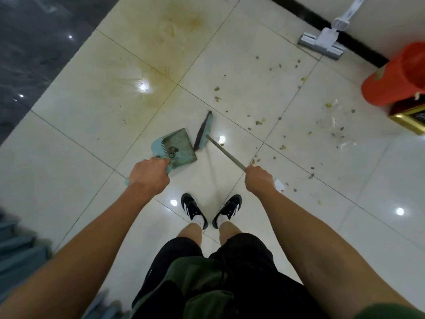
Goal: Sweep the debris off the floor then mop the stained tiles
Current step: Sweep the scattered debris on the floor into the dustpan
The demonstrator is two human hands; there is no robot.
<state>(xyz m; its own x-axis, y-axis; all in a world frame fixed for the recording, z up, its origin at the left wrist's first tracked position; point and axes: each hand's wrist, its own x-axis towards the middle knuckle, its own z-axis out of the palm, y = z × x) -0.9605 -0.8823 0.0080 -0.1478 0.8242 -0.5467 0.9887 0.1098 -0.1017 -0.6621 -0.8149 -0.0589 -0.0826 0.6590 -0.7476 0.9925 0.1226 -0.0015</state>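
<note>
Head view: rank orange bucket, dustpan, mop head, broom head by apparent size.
1. Orange bucket, though cut off by the frame edge.
2. Dustpan.
3. Mop head.
4. Broom head, seen nearly edge-on.
Mop head lies farther from the camera, so 2 versus 3 is unsure.

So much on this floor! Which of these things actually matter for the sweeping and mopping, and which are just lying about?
Part of the job:
- broom, gripped by the right hand
- dustpan, held by the left hand
- scattered debris
- brownish stain on the tiles
- flat mop by the wall

Just lying about:
- orange bucket, possibly for mopping
- gold-edged box
</note>
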